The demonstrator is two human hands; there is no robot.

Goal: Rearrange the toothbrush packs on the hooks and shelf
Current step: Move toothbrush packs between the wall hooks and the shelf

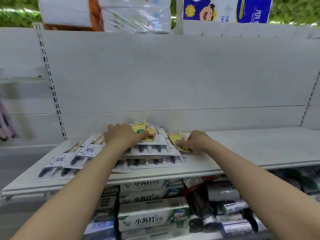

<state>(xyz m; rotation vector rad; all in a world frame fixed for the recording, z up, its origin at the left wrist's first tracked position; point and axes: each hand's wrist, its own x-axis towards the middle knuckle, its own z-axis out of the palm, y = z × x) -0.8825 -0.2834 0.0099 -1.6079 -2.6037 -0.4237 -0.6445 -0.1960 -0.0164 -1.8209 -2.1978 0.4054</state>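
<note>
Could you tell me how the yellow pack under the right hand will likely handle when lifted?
The yellow pack, thin and small under the right hand, is probably light. It lies unbent, so likely fairly stiff; its shiny wrapping may slip.

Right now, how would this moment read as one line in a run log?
left hand grips yellow toothbrush pack atop stack | right hand grips second yellow pack on shelf

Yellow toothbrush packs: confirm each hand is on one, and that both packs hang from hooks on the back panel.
Wrong: neither pack hangs from a hook. The head view shows the left hand on a yellow pack lying atop the stack of toothbrush packs, and the right hand on the other yellow pack lying on the shelf. Each hand is indeed on one.
</note>
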